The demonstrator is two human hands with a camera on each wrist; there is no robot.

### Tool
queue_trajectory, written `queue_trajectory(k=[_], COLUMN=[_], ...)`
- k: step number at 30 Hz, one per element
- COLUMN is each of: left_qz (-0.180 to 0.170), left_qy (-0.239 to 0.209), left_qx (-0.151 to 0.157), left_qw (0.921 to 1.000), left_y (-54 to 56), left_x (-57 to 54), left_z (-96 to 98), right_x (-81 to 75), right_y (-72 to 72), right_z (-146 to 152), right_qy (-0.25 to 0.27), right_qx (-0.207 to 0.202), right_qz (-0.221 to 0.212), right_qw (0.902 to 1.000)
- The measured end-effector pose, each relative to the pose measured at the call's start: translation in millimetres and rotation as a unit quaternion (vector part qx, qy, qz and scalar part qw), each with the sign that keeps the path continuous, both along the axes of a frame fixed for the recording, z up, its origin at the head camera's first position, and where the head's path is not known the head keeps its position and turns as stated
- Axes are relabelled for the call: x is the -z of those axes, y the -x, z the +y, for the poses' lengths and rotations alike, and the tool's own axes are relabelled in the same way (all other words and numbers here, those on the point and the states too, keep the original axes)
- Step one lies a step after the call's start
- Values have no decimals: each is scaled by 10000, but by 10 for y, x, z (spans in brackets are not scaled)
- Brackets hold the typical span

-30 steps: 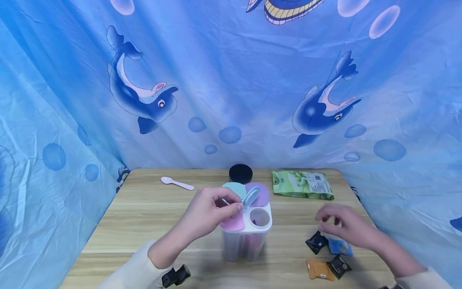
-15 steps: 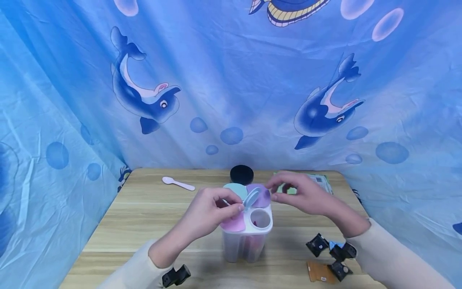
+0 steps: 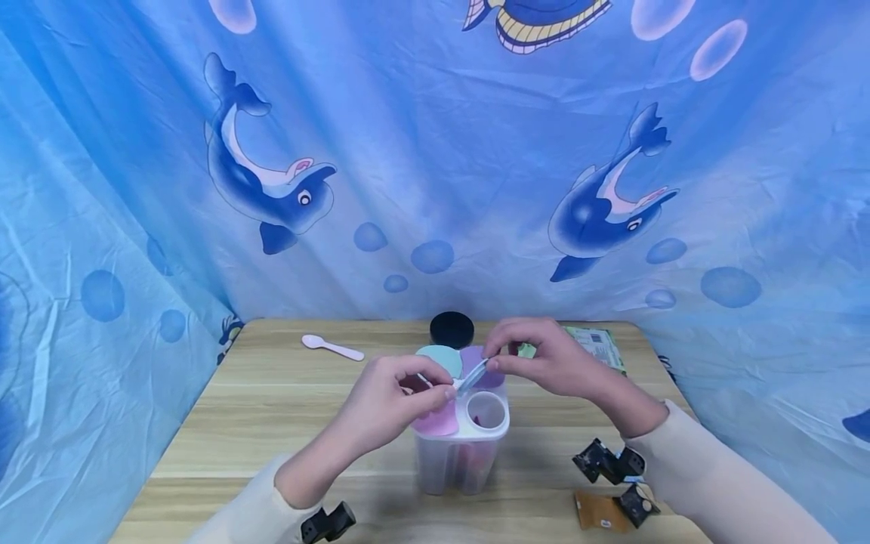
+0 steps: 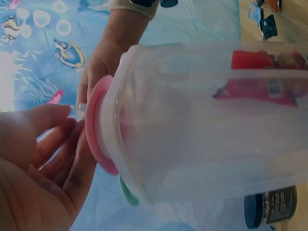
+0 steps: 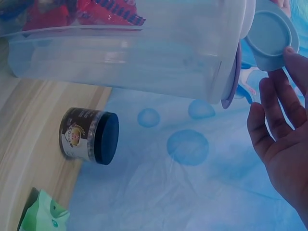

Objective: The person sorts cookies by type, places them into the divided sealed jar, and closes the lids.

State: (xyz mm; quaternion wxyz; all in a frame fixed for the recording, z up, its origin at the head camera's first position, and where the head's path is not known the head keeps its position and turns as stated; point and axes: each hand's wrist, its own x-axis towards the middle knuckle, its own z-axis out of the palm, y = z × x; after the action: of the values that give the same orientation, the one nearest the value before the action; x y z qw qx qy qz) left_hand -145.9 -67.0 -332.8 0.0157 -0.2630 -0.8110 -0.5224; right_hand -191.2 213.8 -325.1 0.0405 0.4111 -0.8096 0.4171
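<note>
Right-hand grip [image 3: 540, 355] and left-hand grip [image 3: 394, 389] are both closed on the pale blue lid [image 5: 269, 33], which is pinched at opposite ends, seemingly so that it is steadied while tilted above the container [image 3: 448, 462]. The round opening [image 3: 491, 414] is thereby left uncovered (red packets [image 4: 260, 91] are seen low inside), and the container is stood upright on the tabletop [image 3: 272, 408], presumably for easy reach.

Bright head view, dim, hazy wrist views, soft shadows

Right hand [image 3: 547, 359] no longer near the small packets [image 3: 635, 505] but at the raised blue lid [image 5: 269, 33].
</note>
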Motion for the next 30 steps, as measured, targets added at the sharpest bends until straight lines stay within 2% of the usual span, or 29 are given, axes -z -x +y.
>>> queue_trajectory(k=[4, 6, 8, 10, 13, 16, 19, 25, 30], left_qz=[286, 417, 386, 203, -172, -395, -475, -551, -580], left_qy=[-306, -300, -220, -89, 2, 15, -9, -24, -74], left_qx=[-143, -269, -337, -343, -154, 125, 362, 575, 612], left_qw=[9990, 9983, 9984, 9992, 9997, 9991, 9982, 9968, 9964], left_y=[22, 44, 62, 72, 84, 90, 90, 80, 87], left_x=[53, 102, 165, 229, 329, 415, 478, 540, 549], left_z=[-94, -157, -220, -275, -339, -384, -413, -422, -404], right_x=[14, 36, 66, 103, 172, 245, 319, 415, 426], right_y=[-67, -117, -171, -221, -287, -341, -381, -436, -462], right_z=[60, 94, 124, 151, 187, 211, 230, 255, 218], right_qy=[-88, -114, -70, 15, 103, 85, 32, -112, -88], right_qx=[-41, -128, -275, -441, -519, -442, -297, -50, 330], right_qz=[-76, -9, 77, 233, 305, 272, 247, 434, -40], right_qw=[9999, 9999, 9996, 9988, 9981, 9986, 9992, 9990, 9994])
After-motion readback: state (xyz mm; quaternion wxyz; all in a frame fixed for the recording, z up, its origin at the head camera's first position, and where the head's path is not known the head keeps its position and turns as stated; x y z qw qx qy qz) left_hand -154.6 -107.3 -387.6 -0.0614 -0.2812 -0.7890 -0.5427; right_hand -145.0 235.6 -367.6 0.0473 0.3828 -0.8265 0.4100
